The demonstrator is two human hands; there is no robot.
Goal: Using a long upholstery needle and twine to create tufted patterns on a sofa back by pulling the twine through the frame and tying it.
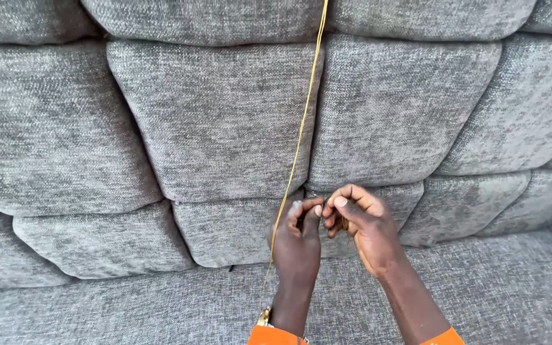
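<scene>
My left hand (296, 246) and my right hand (360, 223) meet in front of a grey sofa, fingertips pinched together at a small thin item that is too small to tell. A thin yellow cord (301, 134) runs from the top of the view down past my left hand's thumb side toward my left wrist. Whether the cord is gripped by my left hand is unclear. Both sleeves are orange.
The grey tufted sofa back (212, 121) fills most of the view, with puffed cushion panels divided by deep seams. The sofa seat (129, 306) stretches across the bottom. A small gold-coloured item (264, 315) shows at my left wrist.
</scene>
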